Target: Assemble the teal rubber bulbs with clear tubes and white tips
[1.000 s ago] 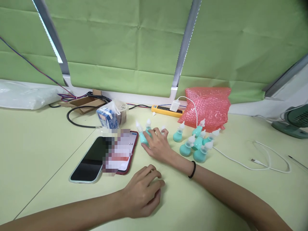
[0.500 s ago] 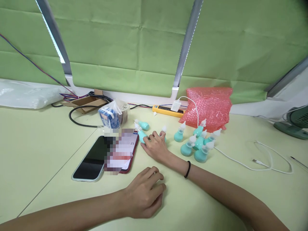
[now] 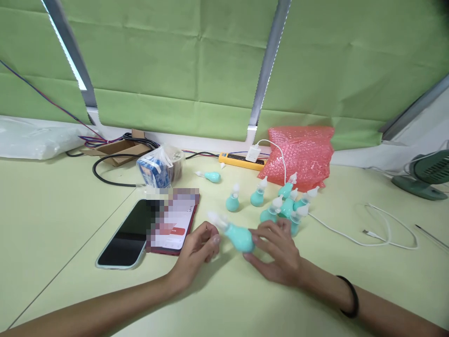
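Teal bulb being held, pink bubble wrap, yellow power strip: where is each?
teal bulb (image 3: 241, 238), head view, on its round body.
pink bubble wrap (image 3: 301, 150), head view, on its middle.
yellow power strip (image 3: 235, 161), head view, on its top face.

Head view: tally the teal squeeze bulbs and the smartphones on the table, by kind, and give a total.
Teal rubber squeeze bulbs with white nozzles: 9, one of them in the right hand
Flat rectangular smartphones: 2
Total: 11
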The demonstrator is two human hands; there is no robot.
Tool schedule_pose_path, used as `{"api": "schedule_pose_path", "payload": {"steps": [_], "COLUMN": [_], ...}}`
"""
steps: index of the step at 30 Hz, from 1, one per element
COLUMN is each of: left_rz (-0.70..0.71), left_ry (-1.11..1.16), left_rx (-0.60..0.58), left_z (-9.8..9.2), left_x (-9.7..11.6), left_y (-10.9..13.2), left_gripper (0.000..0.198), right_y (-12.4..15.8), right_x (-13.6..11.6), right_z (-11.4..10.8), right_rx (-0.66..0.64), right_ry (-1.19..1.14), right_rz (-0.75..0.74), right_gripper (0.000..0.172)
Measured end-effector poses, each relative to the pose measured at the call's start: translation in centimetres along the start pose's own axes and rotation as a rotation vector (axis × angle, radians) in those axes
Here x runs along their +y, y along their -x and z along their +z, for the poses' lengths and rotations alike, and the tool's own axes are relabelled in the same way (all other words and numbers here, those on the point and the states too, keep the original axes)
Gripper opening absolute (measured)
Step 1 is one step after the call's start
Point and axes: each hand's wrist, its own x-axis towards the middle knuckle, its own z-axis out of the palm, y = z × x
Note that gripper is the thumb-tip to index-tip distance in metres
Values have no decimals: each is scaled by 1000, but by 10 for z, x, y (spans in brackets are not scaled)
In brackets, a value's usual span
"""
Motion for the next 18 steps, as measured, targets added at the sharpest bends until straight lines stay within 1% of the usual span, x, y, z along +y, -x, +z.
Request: {"api": "schedule_pose_path", "payload": {"steps": [2, 4, 7, 9, 12, 15, 18], "left_rz": [-4, -25, -80, -86, -114, -202, -285], "left_ry": [38, 3, -55, -77, -34, 93, 230], "left_rx": [-56, -125, -148, -161, -190, -167, -155], "left_z": [1, 2, 4, 4, 4, 3, 2], "left_x": [-2, -1, 2, 3, 1, -3, -4], "left_y": [-1, 0, 0, -1, -5, -9, -13], "left_gripper": [29, 34, 38, 39, 41, 46, 49], "right_y": [19, 29, 28, 21, 15, 14, 17], "right_x": [2, 4, 4, 2, -2, -3, -3], "right_z": [-6, -7, -4, -1, 2, 0, -3], "right_rx": [-99, -147, -164, -213, -321, -433, -485], "right_ry": [-81, -181, -315, -346, -356, -407, -438], "right_rz": [-33, -29, 73, 128, 120, 173, 235], "right_gripper": [35, 42, 46, 45, 38, 34, 35]}}
